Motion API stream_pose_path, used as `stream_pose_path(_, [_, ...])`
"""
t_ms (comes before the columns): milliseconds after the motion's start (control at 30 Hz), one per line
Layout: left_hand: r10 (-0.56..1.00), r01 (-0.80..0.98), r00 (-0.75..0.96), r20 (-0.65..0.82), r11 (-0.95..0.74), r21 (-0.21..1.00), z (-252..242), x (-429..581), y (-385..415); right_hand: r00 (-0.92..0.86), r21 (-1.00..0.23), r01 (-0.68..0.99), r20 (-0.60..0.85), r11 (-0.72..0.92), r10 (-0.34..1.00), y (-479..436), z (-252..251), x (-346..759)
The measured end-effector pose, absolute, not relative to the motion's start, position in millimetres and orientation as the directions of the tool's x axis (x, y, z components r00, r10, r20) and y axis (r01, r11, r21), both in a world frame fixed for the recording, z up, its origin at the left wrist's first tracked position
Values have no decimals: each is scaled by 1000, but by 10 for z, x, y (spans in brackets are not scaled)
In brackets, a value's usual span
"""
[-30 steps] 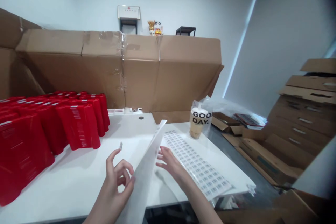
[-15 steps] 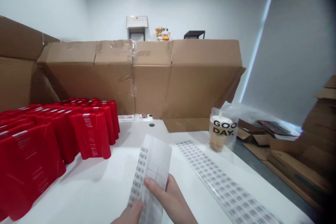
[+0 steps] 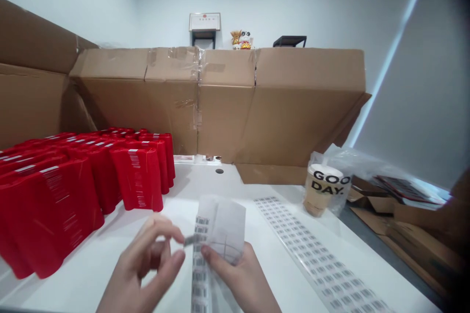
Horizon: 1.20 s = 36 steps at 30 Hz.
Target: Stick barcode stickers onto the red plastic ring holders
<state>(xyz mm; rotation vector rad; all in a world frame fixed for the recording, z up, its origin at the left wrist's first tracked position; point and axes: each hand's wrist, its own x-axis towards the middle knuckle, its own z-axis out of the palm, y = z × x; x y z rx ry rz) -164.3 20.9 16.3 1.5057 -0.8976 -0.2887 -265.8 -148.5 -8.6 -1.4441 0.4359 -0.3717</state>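
Note:
My right hand (image 3: 238,274) grips a folded white sheet of barcode labels (image 3: 200,274), thumb on top near the row of labels. The sheet's white backing (image 3: 229,220) stands up above the thumb. At the sheet's left edge, one small barcode label (image 3: 189,240) is lifted partway off and clings to the index fingertip of my left hand (image 3: 150,254). The left thumb sits just below that fingertip, with a small gap between them. To the right, a long strip of barcode labels (image 3: 312,254) lies flat on the white table.
Several red packages (image 3: 137,176) with white labels stand upright in rows at the left. A large cardboard box (image 3: 220,117) with flaps spreads across the back. A GOOD DAY cup (image 3: 318,190) in a clear bag stands at the right edge. Cardboard (image 3: 414,244) lies beyond.
My left hand has moved up and left from the sheet's lower edge, drawing one label partly off it. The right hand still holds the sheet. The view has turned slightly left.

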Motion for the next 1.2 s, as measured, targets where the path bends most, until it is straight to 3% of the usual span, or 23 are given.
stream_pose_path(133, [-616,-237,730,296,177,955,480,-1569,71,880,-1000,3,-10,27,-475,-1414,0,-2710])
stream_pose_path(333, [-553,-127,806,210,185,974,478,-1616,-65,895,-996,67,33,61,-444,-1326,65,-2710])
stream_pose_path(700, [-541,-133,810,225,204,970,468,-1557,-85,892,-999,-12,-32,46,-451,-1285,116,-2689])
stream_pose_path(1200, [-472,-165,844,255,224,960,454,-1557,-175,916,-991,111,73,75,-394,-1252,101,-2724])
